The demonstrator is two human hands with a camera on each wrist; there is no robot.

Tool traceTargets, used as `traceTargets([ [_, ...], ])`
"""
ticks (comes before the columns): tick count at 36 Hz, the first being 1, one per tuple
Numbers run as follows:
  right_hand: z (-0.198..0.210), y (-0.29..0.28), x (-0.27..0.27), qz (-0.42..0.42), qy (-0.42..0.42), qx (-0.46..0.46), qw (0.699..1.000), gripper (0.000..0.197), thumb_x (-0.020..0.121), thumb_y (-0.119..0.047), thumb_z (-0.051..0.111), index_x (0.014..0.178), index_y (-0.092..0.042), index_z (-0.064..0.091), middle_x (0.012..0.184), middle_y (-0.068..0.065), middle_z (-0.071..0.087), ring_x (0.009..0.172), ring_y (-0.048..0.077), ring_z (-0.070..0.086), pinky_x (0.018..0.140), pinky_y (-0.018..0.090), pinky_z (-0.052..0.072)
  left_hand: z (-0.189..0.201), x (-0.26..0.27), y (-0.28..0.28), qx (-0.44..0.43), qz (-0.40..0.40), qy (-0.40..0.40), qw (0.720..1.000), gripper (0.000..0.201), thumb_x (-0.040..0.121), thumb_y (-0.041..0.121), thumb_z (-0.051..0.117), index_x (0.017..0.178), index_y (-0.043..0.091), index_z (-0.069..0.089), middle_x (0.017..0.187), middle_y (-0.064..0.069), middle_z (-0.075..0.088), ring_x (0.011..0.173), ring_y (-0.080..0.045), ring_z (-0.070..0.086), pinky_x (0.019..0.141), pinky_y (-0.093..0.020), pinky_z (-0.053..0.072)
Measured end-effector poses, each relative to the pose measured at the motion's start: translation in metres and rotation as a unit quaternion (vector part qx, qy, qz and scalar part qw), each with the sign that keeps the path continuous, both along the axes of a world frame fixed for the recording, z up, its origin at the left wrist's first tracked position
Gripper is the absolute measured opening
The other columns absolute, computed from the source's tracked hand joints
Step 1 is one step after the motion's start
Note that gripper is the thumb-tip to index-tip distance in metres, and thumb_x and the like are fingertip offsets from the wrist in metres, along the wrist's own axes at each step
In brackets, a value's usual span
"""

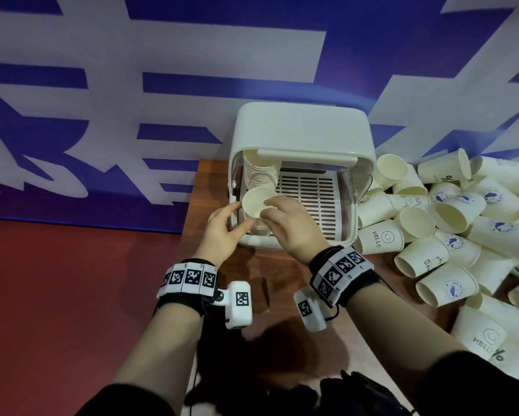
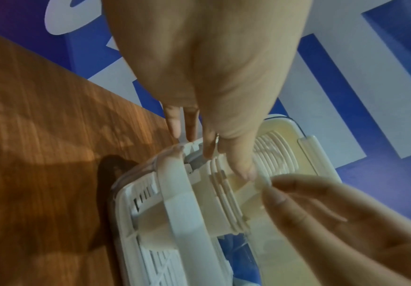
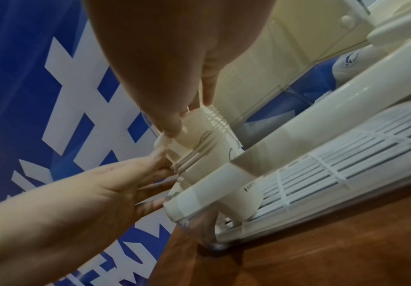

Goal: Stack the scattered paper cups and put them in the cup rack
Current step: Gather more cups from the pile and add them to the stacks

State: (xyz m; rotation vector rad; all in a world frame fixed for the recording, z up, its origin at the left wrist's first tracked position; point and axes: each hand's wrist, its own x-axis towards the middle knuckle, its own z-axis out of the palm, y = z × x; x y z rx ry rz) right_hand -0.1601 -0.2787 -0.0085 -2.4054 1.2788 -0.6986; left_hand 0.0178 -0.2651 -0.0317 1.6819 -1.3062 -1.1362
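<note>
A white cup rack with a slatted floor stands on the wooden table. Nested paper cups lie in its left side. At the rack's front left, a short stack of cups points its open mouth up at me. My left hand holds this stack from the left, thumb below and fingers on its side. My right hand pinches the top cup's rim. The left wrist view shows the stack behind the rack's front bar. In the right wrist view, right-hand fingertips press the stack.
Several loose white paper cups lie heaped on the table right of the rack, some printed HELLO or with a blue logo. A blue and white banner wall rises behind. Red floor lies to the left.
</note>
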Motion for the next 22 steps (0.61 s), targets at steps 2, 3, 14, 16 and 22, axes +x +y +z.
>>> traceTargets([
  [2,-0.001,0.000,0.001,-0.006,0.008,0.000,1.000,0.035,0.090,-0.028,0.043,0.094,-0.007,0.071,0.114,0.021,0.064,0.110,0.044,0.057,0.092,0.053,0.044,-0.001,0.001,-0.002,-0.002,0.004,0.011,1.000,0.048,0.087,0.037,0.067,0.132,0.029,0.053,0.135,0.000,0.047,0.123,-0.016,0.046,0.108,-0.037,0.037],
  [3,-0.002,-0.001,0.001,-0.009,0.015,0.000,1.000,0.036,0.090,-0.029,0.043,0.094,-0.008,0.072,0.117,0.021,0.063,0.113,0.046,0.056,0.093,0.055,0.043,-0.003,0.002,-0.003,-0.004,0.006,0.015,1.000,0.045,0.088,0.039,0.064,0.131,0.030,0.054,0.136,-0.001,0.049,0.122,-0.016,0.048,0.108,-0.038,0.039],
  [14,-0.013,-0.003,-0.001,-0.025,0.019,0.137,0.990,0.027,0.091,-0.024,0.053,0.103,-0.009,0.072,0.139,0.031,0.042,0.133,0.042,0.036,0.104,0.057,0.035,-0.005,-0.006,-0.007,-0.027,0.019,-0.018,0.999,0.037,0.094,0.027,0.058,0.130,0.027,0.057,0.121,-0.003,0.049,0.114,-0.020,0.052,0.105,-0.041,0.041],
  [16,-0.016,-0.004,0.000,-0.028,0.026,0.139,0.990,0.028,0.090,-0.026,0.052,0.102,-0.012,0.073,0.135,0.027,0.048,0.129,0.039,0.043,0.099,0.055,0.039,-0.007,-0.005,-0.007,-0.017,0.023,-0.020,0.999,0.038,0.094,0.027,0.058,0.132,0.028,0.056,0.122,-0.002,0.046,0.117,-0.021,0.050,0.107,-0.043,0.039],
  [22,-0.011,-0.003,-0.001,-0.039,0.049,0.127,0.990,0.022,0.091,-0.024,0.056,0.101,-0.013,0.072,0.134,0.023,0.051,0.126,0.035,0.047,0.099,0.051,0.040,-0.004,-0.007,-0.005,-0.015,0.025,-0.033,0.999,0.038,0.094,0.027,0.057,0.133,0.025,0.055,0.127,-0.005,0.047,0.117,-0.016,0.049,0.108,-0.037,0.038],
])
